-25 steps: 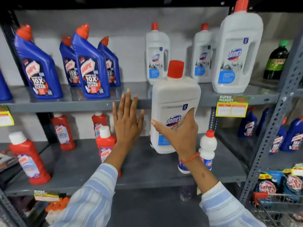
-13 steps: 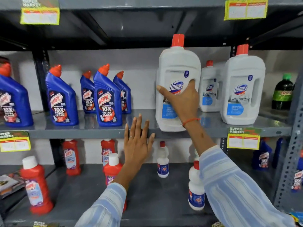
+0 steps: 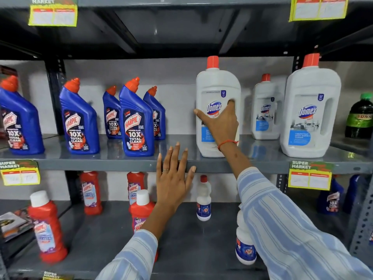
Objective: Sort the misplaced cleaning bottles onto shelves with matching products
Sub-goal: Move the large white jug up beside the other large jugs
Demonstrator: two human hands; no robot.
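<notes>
A large white Domex bottle (image 3: pixel 217 87) with a red cap stands on the grey upper shelf (image 3: pixel 113 164). My right hand (image 3: pixel 221 123) is wrapped around its front label. Two more white Domex bottles stand to its right, a small one (image 3: pixel 265 110) at the back and a big one (image 3: pixel 309 116) in front. Several blue Harpic bottles (image 3: pixel 136 122) fill the left part of the same shelf. My left hand (image 3: pixel 174 174) is flat with fingers spread, against the shelf's front edge, holding nothing.
The lower shelf (image 3: pixel 181 239) carries several red Harpic bottles (image 3: pixel 47 227) and two small white bottles (image 3: pixel 203 199). A dark green bottle (image 3: pixel 360 116) stands at the far right. Yellow price tags (image 3: pixel 309 175) hang on the shelf edges. Blue bottles sit at the lower right.
My right hand has lifted the white Domex bottle from the lower shelf up onto the upper shelf and set it down there. The left hand has risen to the shelf edge.
</notes>
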